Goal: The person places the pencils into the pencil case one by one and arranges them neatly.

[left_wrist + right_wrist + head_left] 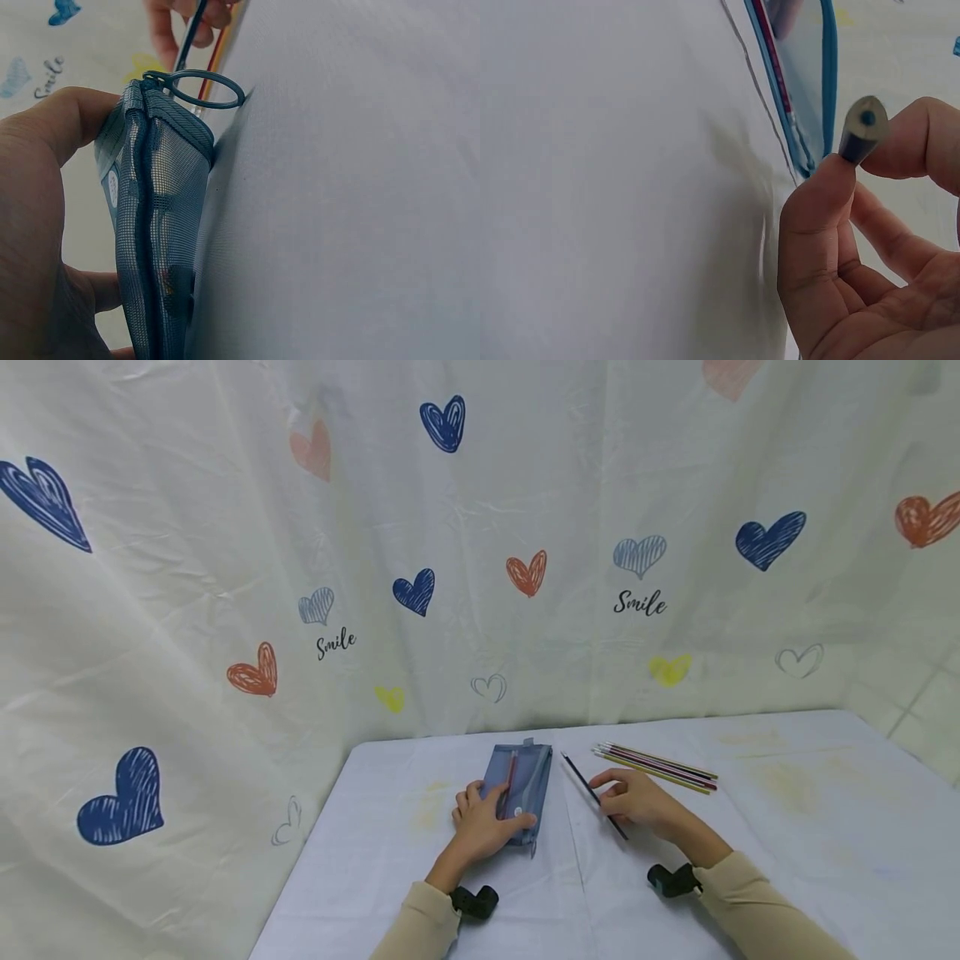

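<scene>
A blue mesh pencil case [534, 777] with a zipper lies on the white-covered table, a red pencil [512, 770] showing in it. My left hand [480, 822] holds the case across its near part, thumb on the right side and fingers towards the left. The zip's ring pull [206, 88] sticks out at the case's end in the left wrist view. To the right of the case, my right hand [637, 797] pinches a dark pencil [577, 773] between thumb and fingers. Its wood-cased point [865, 120] faces the right wrist camera; the far end slants towards the case.
Several pencils [660, 766], yellow, red and dark, lie in a loose bundle beyond my right hand. A curtain [480, 635] printed with hearts hangs behind the table's back edge. White cloth [825, 827] covers the table, with faint stains.
</scene>
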`<state>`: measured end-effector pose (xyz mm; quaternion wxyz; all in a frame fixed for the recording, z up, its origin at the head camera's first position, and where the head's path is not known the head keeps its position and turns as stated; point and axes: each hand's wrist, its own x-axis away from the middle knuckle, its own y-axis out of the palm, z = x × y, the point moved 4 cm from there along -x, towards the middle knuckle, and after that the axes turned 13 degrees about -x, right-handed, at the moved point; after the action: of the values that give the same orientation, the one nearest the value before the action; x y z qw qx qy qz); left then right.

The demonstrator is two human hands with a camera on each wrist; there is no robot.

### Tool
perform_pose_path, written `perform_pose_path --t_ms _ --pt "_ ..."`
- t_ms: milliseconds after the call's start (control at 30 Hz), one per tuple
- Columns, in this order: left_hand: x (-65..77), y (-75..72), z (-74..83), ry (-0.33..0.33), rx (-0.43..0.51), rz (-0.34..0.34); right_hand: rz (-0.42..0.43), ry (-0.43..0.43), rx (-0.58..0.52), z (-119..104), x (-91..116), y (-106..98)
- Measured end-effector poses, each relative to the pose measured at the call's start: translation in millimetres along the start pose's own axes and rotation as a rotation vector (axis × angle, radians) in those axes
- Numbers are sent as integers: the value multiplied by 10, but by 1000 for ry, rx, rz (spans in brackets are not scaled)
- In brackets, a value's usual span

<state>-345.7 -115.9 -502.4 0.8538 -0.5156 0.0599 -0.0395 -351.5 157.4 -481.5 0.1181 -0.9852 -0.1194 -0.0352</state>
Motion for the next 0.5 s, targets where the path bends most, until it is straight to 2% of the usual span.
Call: perform_pose_path --t_ms 267,500 --pt "-21 10 6 -14 -9 -1 -23 13 -11 -10 -52 155" --pt "-27 15 9 -14 -10 4 3 51 4 -54 -137 331"
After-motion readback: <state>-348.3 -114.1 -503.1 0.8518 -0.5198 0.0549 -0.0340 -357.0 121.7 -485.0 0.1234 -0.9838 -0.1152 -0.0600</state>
